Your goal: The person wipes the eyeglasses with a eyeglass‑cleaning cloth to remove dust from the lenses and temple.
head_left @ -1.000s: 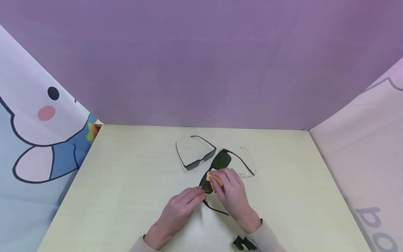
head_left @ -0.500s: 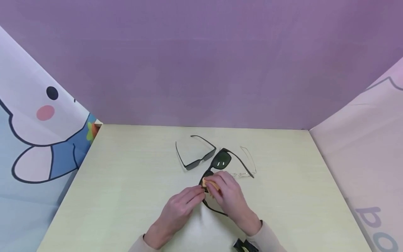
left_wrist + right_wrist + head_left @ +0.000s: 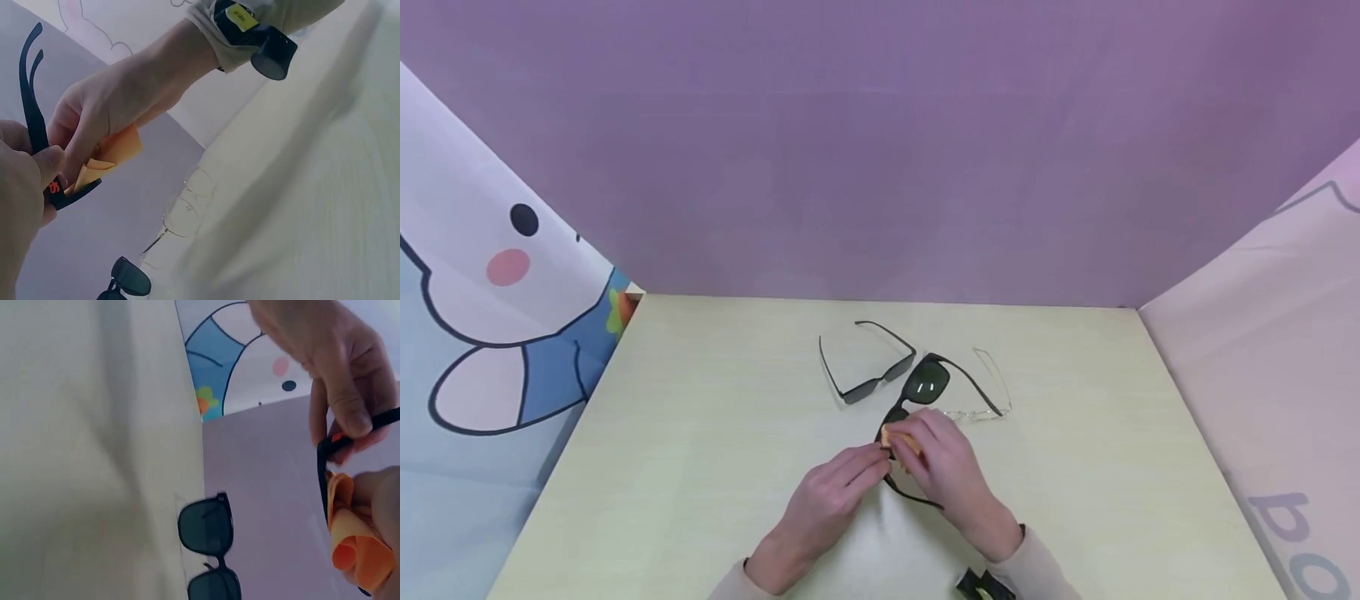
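Black sunglasses (image 3: 927, 382) with dark green lenses are held up off the table between my two hands, temples unfolded. My left hand (image 3: 835, 492) grips them at the near corner, where the temple meets the frame; in the right wrist view its thumb lies on the temple (image 3: 337, 439) by an orange mark. My right hand (image 3: 951, 467) pinches a folded orange cloth (image 3: 362, 556) and presses it to the near lens. That lens is mostly hidden by the fingers and the cloth.
Another pair of dark sunglasses (image 3: 861, 390) lies on the pale table (image 3: 700, 433) just beyond, temples unfolded. Thin wire-frame glasses (image 3: 998, 383) with clear lenses lie to the right, partly behind the held pair. A black wrist camera (image 3: 985, 585) sits by the right sleeve.
My right hand with the cloth has shifted slightly left and nearer over the near lens, then stayed about there. My left hand keeps its grip in place.
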Demonstrator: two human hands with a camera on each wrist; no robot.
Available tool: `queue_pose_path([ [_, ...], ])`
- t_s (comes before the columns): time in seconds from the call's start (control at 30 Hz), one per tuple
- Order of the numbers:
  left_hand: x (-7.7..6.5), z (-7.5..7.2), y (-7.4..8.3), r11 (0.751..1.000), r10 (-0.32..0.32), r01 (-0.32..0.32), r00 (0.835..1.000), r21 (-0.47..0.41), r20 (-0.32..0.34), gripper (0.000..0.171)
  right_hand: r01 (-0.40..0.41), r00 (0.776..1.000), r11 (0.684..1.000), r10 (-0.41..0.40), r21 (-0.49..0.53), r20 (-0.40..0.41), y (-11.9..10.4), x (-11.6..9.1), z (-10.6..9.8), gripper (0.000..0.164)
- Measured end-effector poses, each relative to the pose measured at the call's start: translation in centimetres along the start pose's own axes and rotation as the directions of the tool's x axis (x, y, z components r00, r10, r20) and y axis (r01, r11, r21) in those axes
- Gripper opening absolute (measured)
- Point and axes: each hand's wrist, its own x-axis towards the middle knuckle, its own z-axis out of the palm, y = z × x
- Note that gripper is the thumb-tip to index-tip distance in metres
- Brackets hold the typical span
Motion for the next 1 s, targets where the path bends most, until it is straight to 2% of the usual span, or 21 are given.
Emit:
queue_pose_path([
  [0.1,0.11,0.02,0.01,1.0,-0.001,0.001,1.0,-0.008,-0.003,0.038,-0.042,0.998,0.996,0.038,-0.077,-0.05,0.23,0.28,-0.29,0.027],
  [0.17,0.17,0.0,0.03,1.0,-0.003,0.003,1.0,-0.014,-0.006,0.038,-0.045,0.997,0.996,0.04,-0.077,-0.073,0.3,0.37,-0.31,0.026],
  [0.37,0.22,-0.01,0.09,1.0,-0.001,0.001,1.0,-0.009,-0.022,0.038,0.06,0.998,0.995,-0.059,0.084,-0.015,0.08,0.12,0.12,0.017],
  [0.43,0.2,-0.01,0.09,1.0,-0.002,0.002,1.0,-0.008,-0.022,0.038,0.073,0.997,0.993,-0.073,0.095,-0.006,0.02,0.1,0.17,0.017],
  [0.6,0.23,-0.01,0.1,1.0,-0.001,0.001,1.0,-0.017,-0.02,0.037,0.032,0.998,0.999,-0.033,-0.018,-0.059,0.3,0.5,-0.21,0.022],
  [0.7,0.27,0.0,0.12,1.0,-0.003,0.002,1.0,-0.025,-0.021,0.037,-0.009,0.997,0.999,0.006,-0.038,-0.083,0.52,0.71,-0.44,0.023],
  [0.77,0.27,0.02,0.13,1.0,-0.003,0.002,1.0,-0.024,-0.026,0.036,-0.004,0.997,1.0,0.003,-0.015,-0.074,0.55,0.66,-0.42,0.023],
  [0.9,0.22,0.02,0.2,1.0,-0.004,0.003,1.0,-0.013,-0.027,0.038,0.067,0.998,0.996,-0.066,0.066,-0.015,0.24,0.27,-0.06,0.02],
  [1.0,0.14,0.01,0.25,1.0,-0.005,0.004,1.0,-0.008,-0.026,0.039,0.083,0.996,0.993,-0.084,0.088,0.011,0.02,0.08,0.04,0.019],
])
